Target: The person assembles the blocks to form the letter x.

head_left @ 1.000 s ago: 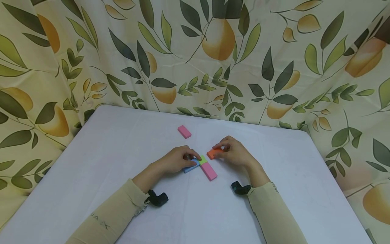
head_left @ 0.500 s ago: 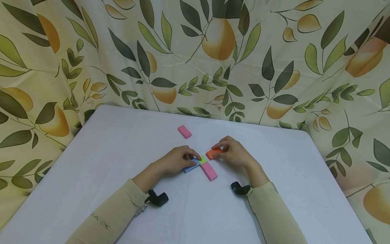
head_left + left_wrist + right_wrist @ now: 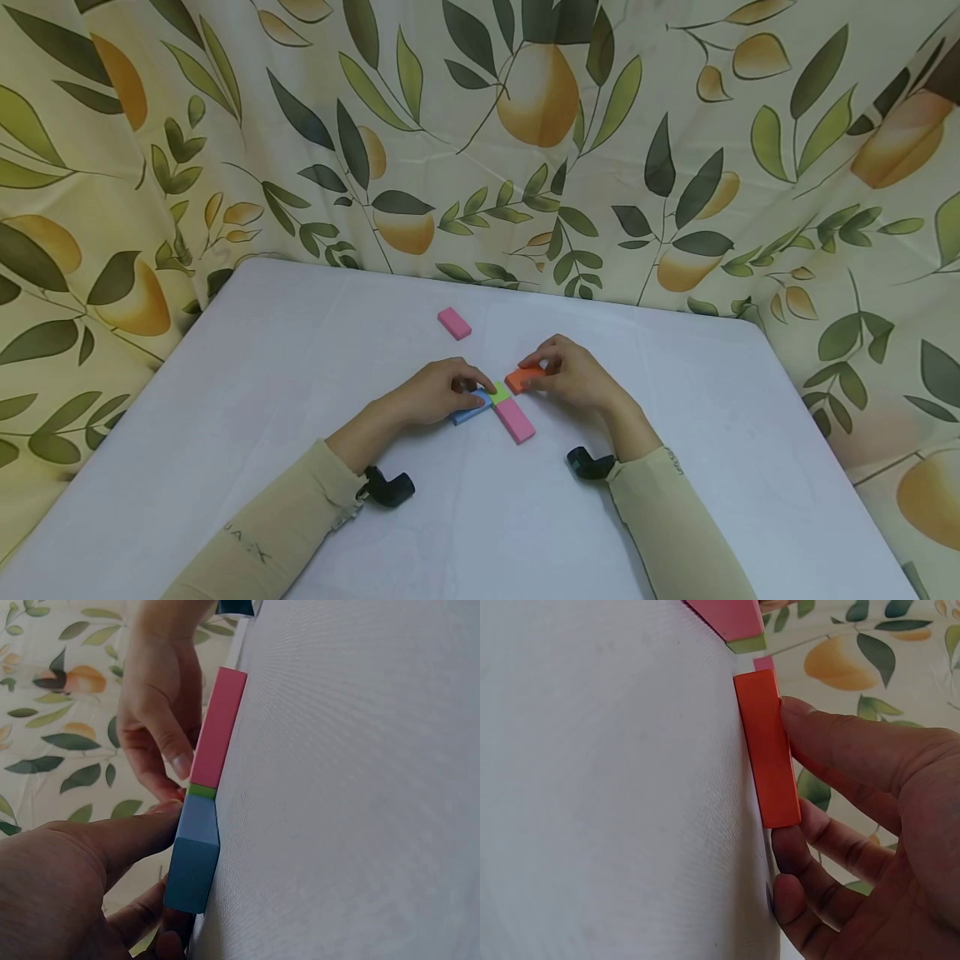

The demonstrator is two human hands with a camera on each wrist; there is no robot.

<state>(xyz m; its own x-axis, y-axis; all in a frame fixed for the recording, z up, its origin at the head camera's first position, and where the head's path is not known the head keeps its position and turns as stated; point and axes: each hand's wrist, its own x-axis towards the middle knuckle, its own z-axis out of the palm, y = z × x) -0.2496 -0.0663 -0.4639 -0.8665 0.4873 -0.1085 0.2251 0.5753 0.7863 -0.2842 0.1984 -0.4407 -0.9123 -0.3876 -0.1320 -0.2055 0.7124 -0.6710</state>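
On the white tabletop, a blue block (image 3: 469,412), a small green block (image 3: 501,395) and a pink block (image 3: 516,422) lie touching, the green one at the corner between the other two. My left hand (image 3: 433,390) holds the blue block (image 3: 192,874), thumb on it, with a fingertip reaching the green block. To the right, my right hand (image 3: 576,375) pinches an orange block (image 3: 516,382) between thumb and fingers. The orange block (image 3: 768,750) lies flat near the green one, a narrow gap between them. Fingers partly hide the blue and orange blocks.
Another pink block (image 3: 454,323) lies apart, farther back on the table (image 3: 315,333). A curtain (image 3: 465,200) printed with fruit and leaves hangs behind the table's far edge. Black wrist cameras (image 3: 390,490) sit at both sleeves.
My right hand has slid the orange block slightly left, narrowing the gap to the green block. My left hand and the other blocks look unmoved.
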